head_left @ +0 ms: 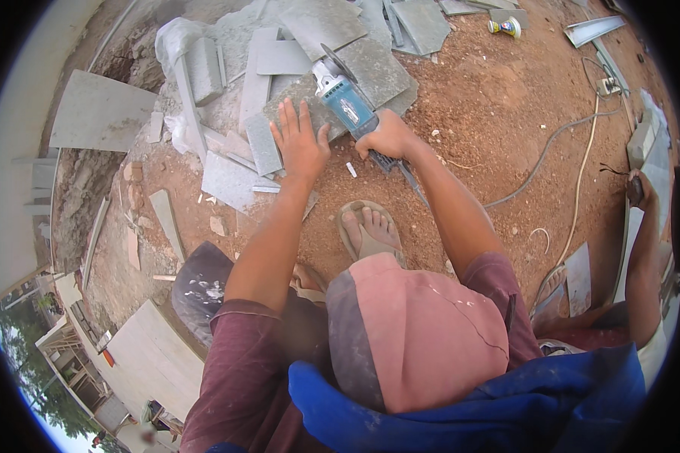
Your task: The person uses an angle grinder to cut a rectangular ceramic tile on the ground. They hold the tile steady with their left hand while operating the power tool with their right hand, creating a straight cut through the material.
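Note:
A teal angle grinder (349, 104) is gripped in my right hand (389, 137), fingers wrapped round its rear body. Its round disc (338, 62) points away from me, over a stack of grey stone slabs (378, 72). My left hand (302, 142) is spread with fingers apart, palm down, beside the grinder and above the cut stone pieces. Whether its palm touches a piece, I cannot tell. A narrow grey stone strip (263, 145) lies just left of that hand.
Loose slabs and offcuts (230, 181) cover the ground at the left. A grey cord (540, 155) runs right from the grinder toward a socket block (607, 86). At far right, another person's hand (642, 189) holds a dark object. My sandalled foot (370, 226) rests on reddish soil.

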A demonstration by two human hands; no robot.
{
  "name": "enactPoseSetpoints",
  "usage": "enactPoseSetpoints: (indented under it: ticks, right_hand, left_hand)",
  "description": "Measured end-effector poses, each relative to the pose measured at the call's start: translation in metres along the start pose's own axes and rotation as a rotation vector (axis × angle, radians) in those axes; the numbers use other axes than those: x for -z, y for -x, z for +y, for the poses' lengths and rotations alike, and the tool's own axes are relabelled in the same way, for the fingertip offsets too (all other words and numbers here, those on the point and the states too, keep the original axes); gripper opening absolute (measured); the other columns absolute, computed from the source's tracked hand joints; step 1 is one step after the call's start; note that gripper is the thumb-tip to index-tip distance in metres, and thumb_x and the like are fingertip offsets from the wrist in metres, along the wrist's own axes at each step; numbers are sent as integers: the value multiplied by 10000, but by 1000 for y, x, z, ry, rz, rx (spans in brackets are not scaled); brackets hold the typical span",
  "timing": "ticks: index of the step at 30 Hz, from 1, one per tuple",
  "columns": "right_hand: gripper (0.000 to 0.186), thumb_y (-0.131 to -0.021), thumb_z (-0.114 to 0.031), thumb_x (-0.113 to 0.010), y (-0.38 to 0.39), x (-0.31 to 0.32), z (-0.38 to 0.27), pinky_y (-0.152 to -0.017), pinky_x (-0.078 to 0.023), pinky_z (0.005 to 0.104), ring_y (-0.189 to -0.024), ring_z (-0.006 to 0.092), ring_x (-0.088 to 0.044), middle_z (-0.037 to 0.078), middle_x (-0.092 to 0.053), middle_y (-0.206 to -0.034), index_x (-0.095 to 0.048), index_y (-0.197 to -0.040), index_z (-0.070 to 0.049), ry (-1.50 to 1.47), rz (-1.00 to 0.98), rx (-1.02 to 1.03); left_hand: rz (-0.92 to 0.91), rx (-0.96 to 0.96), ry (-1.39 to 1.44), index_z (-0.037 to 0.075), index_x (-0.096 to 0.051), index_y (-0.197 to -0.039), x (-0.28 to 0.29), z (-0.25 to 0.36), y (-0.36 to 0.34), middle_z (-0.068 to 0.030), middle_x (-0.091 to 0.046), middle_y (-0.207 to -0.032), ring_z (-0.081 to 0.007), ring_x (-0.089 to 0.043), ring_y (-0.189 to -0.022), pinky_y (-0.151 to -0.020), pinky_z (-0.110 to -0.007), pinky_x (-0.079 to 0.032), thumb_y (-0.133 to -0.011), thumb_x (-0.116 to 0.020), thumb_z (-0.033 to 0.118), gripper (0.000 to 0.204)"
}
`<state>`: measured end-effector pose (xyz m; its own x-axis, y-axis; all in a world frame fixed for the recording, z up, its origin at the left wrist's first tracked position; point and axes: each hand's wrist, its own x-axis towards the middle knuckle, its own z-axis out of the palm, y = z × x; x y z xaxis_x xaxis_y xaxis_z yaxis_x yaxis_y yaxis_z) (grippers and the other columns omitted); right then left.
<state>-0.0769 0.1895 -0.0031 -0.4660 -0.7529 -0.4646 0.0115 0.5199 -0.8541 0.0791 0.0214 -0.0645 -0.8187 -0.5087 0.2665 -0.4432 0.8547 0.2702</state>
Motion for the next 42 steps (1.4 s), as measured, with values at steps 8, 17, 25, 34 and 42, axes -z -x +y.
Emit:
enactPoseSetpoints:
  ticks: [8, 17, 25, 34, 42]
  right_hand:
    - [216, -567, -144, -810, -4, 1, 0, -628, -506, 353, -667, 196, -639, 82, -705, -720, -692, -697, -19, 26, 25, 0]
    - [250, -562, -160, -823, -1, 4, -9, -636, -503, 353, -673, 196, -630, 85, -702, -731, -695, -713, -8, 36, 24, -11]
    - [265, -543, -177, -826, -4, 7, -13, -625, -509, 360, -661, 214, -639, 109, -703, -723, -698, -687, 6, 77, 10, 0]
    - [289, -520, -197, -829, -7, 9, -17, -609, -517, 368, -647, 235, -650, 138, -705, -712, -702, -657, 22, 118, 8, -14]
    - [287, -505, -205, -827, -8, 12, -21, -589, -515, 371, -628, 248, -651, 154, -700, -690, -698, -614, 28, 97, -1, -14]
  left_hand:
    - [6, -2, 9, 15, -428, -1588, -2, 0, 0, -268, -283, -1710, -434, -207, -1611, -1266, -671, -102, -997, -694, 322, 718]
    - [-30, 10, -48, 22, -416, -1602, -1, 0, -1, -256, -253, -1726, -406, -188, -1623, -1283, -649, -91, -1016, -655, 385, 729]
    - [12, -8, -15, 32, -436, -1589, -3, -2, 1, -259, -285, -1712, -428, -223, -1607, -1266, -674, -102, -1009, -683, 338, 701]
    - [1, -6, -19, 30, -448, -1580, -1, 2, 0, -271, -291, -1705, -435, -224, -1606, -1262, -678, -110, -1004, -686, 329, 692]
    - [15, -15, -17, 30, -441, -1582, -4, 2, 0, -288, -301, -1694, -450, -245, -1594, -1263, -678, -107, -1005, -687, 322, 692]
